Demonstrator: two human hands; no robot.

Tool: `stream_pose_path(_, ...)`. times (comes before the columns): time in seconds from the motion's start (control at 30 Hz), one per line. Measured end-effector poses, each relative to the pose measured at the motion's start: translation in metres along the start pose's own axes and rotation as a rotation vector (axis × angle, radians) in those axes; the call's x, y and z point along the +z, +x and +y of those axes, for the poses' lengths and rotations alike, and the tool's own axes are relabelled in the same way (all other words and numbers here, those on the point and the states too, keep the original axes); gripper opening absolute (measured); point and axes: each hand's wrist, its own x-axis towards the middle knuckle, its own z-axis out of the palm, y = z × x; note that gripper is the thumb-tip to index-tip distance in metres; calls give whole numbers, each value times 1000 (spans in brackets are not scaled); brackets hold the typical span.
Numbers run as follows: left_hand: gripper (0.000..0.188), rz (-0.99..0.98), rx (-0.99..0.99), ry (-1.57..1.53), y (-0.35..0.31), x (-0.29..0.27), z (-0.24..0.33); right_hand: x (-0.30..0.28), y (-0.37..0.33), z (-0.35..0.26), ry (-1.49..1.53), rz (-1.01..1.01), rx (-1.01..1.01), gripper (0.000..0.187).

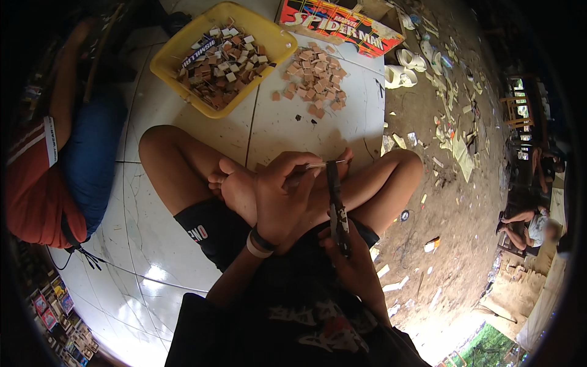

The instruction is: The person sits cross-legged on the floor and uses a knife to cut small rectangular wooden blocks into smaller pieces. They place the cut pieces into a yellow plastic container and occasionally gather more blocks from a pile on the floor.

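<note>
My left hand (pixel 282 194) is raised over my crossed legs, with thumb and fingers pinching a small thin flat piece (pixel 315 165) seen nearly edge-on. My right hand (pixel 350 260) is closed round the lower end of a long, narrow, dark hand tool (pixel 337 211) with worn whitish patches. The tool points away from me, and its far end meets or lies just beside the outer end of the flat piece. Its exact kind cannot be made out. Beyond my feet, a loose heap of small brown square tiles (pixel 318 76) lies on the white tiled floor (pixel 226 137).
A yellow plastic basin (pixel 223 113) holds many brown and white square tiles. A colourful printed box (pixel 342 27) stands beyond the heap. Another person in blue trousers (pixel 95 159) sits at my left. To the right, lower dirt ground (pixel 422 202) is littered with scraps and white cups (pixel 400 76).
</note>
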Motion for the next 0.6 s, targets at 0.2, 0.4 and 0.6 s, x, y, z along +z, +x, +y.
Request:
stream_pose_path(0.2,20,19,48,51,0,1,3,-1,-1,-2,-6,-1,-29,34)
stream_pose_path(0.4,21,26,34,20,-2,1,1,-4,-3,-8,-123,10,-32,44)
stream_pose_path(0.6,22,62,35,-299,-1,8,-8,-8,4,-8,424,-238,269,58)
